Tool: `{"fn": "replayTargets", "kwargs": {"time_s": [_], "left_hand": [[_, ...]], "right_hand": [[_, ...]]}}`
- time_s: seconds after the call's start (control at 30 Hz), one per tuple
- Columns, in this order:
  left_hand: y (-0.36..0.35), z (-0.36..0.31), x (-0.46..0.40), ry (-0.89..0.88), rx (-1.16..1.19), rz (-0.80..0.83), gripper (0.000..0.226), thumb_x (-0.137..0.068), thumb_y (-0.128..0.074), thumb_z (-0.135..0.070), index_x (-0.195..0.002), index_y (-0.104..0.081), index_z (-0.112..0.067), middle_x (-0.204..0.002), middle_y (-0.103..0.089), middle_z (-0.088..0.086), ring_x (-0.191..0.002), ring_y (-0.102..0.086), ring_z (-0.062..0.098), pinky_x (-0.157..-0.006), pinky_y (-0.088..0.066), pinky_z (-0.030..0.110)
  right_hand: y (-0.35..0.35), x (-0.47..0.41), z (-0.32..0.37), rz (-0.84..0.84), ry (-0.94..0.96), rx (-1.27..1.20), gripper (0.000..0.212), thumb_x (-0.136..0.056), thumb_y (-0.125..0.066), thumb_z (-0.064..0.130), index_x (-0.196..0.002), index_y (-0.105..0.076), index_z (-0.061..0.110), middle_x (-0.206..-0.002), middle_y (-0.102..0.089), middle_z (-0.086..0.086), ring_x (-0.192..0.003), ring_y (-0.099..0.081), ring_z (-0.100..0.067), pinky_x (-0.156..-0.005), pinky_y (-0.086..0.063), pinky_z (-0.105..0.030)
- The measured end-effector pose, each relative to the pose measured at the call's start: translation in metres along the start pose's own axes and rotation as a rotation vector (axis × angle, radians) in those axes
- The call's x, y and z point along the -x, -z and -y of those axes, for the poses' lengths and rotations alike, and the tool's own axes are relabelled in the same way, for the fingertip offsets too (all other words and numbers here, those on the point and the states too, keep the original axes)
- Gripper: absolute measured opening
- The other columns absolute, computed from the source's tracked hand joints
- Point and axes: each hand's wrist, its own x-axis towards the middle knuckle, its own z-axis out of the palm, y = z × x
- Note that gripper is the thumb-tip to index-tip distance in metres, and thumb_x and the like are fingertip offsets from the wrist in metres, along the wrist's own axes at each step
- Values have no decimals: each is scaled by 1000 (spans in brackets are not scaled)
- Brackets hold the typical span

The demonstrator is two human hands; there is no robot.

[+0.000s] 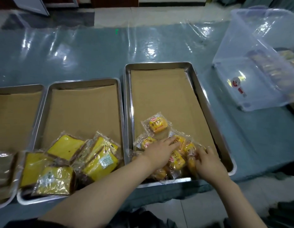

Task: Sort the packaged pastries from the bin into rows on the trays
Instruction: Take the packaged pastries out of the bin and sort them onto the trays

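Three steel trays lined with brown paper lie side by side. In the right tray several small yellow packaged buns are heaped at the near end. My left hand lies flat on that heap, fingers straight and touching a bun. My right hand is at the heap's right side, fingers curled around a bun. The middle tray holds several flat yellow cake slices in clear wrap at its near end. The left tray shows wrapped pale slices at its near corner.
A clear plastic bin stands at the right on the teal plastic-covered table, with more packets dimly visible through its wall. The far halves of all trays show bare brown paper. Tiled floor lies beyond the table.
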Motion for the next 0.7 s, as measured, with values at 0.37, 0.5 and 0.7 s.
{"fn": "replayTargets", "kwargs": {"time_s": [0.37, 0.5, 0.7], "left_hand": [[26, 9, 15, 77, 389, -123, 45, -104, -33, -19, -149, -35, -27, -155, -35, -6, -144, -24, 13, -119, -15, 33], [38, 20, 38, 128, 431, -187, 46, -106, -32, -33, -151, -32, -27, -157, -30, -8, -145, -19, 11, -120, -12, 34], [62, 54, 92, 184, 466, -282, 46, -105, -35, -34, -150, -34, -24, -156, -32, -5, -144, -21, 11, -118, -14, 30]], "right_hand": [[43, -2, 7, -49, 14, 60, 44, -98, -46, 33, -141, -44, 28, -127, -60, -7, -105, -61, -26, -82, -51, -38], [55, 5, 50, -149, 122, 40, 43, -96, -48, 29, -139, -47, 26, -132, -55, -5, -106, -58, -23, -78, -48, -33], [47, 18, 129, -145, 248, 50, 39, -95, -51, 25, -134, -50, 25, -127, -57, -4, -106, -58, -25, -82, -49, -36]]}}
